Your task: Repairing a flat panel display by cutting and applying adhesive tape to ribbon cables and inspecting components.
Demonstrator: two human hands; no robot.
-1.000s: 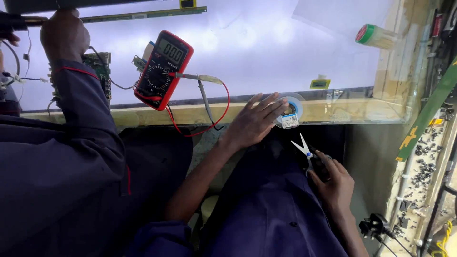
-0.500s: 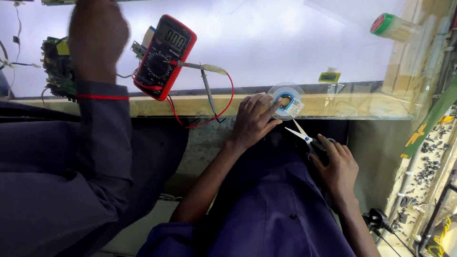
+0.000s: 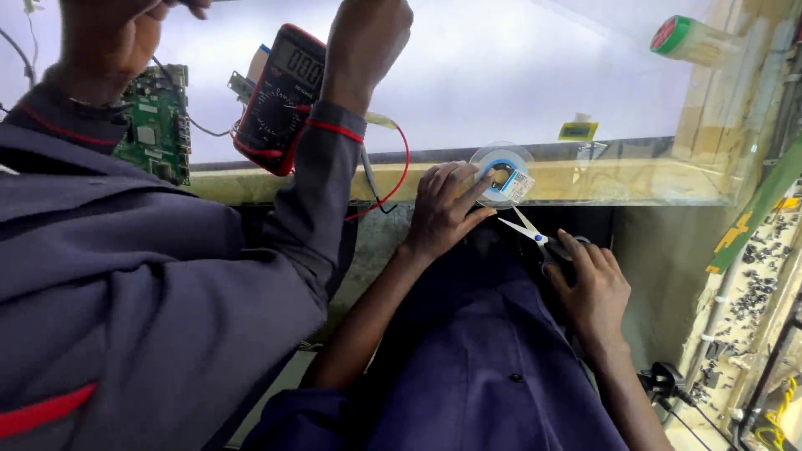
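My left hand rests on the front edge of the glass table, its fingers stretched forward and pinching the rim of a small clear spool with a blue ring at its middle and a white label on one side. The spool lies flat on the glass, right at the table's near edge, between my two hands and a little closer to the left one. My right hand sits lower, off the table and over my lap, with its fingers curled through the dark handles of a pair of scissors. The blades are parted and point up and left toward the spool, the tips just short of it; I cannot tell whether they touch anything. To my left another person in a dark jacket with red piping leans over the same table. One of their hands hovers above a red and black meter lying tilted on the glass, its red wire looping down over the table's edge. Their other arm reaches past a green circuit board near the left side. A small yellow-green tag lies on the glass beyond the spool, and a clear bottle with a green and red cap lies on its side at the far right corner.
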